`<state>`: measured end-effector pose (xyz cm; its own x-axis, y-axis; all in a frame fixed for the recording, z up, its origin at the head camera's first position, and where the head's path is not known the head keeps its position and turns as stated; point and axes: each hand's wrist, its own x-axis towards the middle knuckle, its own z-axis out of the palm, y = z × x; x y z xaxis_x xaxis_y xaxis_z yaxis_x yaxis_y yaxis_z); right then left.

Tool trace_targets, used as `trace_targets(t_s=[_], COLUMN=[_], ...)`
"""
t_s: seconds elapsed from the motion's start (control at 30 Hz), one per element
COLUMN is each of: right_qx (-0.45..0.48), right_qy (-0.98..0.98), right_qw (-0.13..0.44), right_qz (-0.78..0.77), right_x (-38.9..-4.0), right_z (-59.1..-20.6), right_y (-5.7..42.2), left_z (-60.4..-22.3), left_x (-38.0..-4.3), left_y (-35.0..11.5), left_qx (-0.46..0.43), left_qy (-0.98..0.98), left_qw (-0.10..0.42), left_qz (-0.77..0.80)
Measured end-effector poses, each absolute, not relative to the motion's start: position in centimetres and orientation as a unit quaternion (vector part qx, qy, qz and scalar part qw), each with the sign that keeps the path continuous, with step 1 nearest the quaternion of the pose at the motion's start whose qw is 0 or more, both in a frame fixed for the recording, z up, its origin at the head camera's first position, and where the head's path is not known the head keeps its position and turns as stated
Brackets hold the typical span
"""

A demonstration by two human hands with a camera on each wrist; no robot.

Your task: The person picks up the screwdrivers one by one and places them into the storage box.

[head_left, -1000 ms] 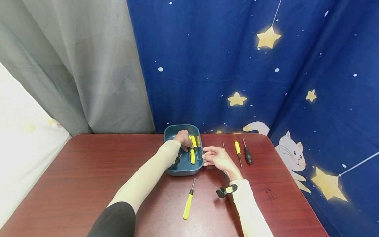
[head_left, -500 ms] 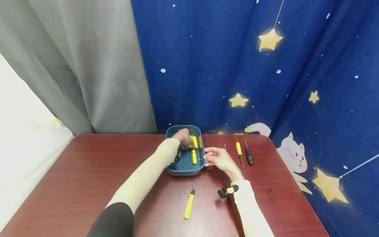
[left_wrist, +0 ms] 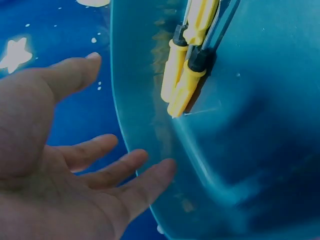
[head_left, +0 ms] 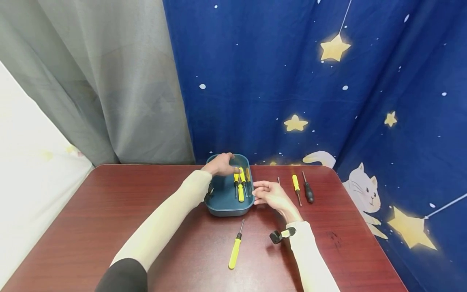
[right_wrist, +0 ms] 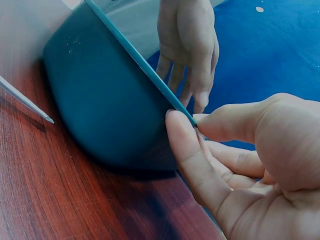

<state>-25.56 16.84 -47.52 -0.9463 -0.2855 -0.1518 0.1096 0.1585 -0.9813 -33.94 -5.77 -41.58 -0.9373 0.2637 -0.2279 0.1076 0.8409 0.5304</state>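
A blue-green plastic bin (head_left: 229, 212) stands near the table's far edge. Several screwdrivers (left_wrist: 186, 90) with yellow handles and black collars lie inside, along its right side in the head view. My left hand (head_left: 221, 164) hovers over the bin's far left part with spread fingers and holds nothing; its palm (left_wrist: 60, 200) shows in the left wrist view. My right hand (head_left: 271, 195) pinches the right rim between thumb and fingers, as the right wrist view of the hand (right_wrist: 250, 155) makes plain.
One yellow screwdriver (head_left: 235, 251) lies on the table in front of the bin. To the right lie another yellow screwdriver (head_left: 296, 183) and a black-handled screwdriver (head_left: 309, 192). A metal shaft (head_left: 279, 180) pokes out behind my right hand. Curtains (head_left: 255, 81) hang behind the table.
My left hand has risen from among the screwdrivers in the bin and moved left, its fingers now spread. My right hand stays on the rim.
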Motion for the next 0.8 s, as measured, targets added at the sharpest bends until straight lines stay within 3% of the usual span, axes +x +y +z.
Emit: trace_targets(t_s=[0.47, 0.8], right_qx=[-0.053, -0.061], right_qy=[0.75, 0.753], right_qw=[0.152, 0.15], right_qz=[-0.642, -0.638], right_x=[-25.5, -25.7], right_z=[-47.4, -47.4], right_y=[16.9, 16.9], left_z=[-41.3, -41.1], left_x=[-32.0, -30.9], left_y=[-9.0, -12.1], left_qx=[0.125, 0.082], left_qy=[0.94, 0.921], left_qw=[0.048, 0.022], left_qz=[0.312, 0.38])
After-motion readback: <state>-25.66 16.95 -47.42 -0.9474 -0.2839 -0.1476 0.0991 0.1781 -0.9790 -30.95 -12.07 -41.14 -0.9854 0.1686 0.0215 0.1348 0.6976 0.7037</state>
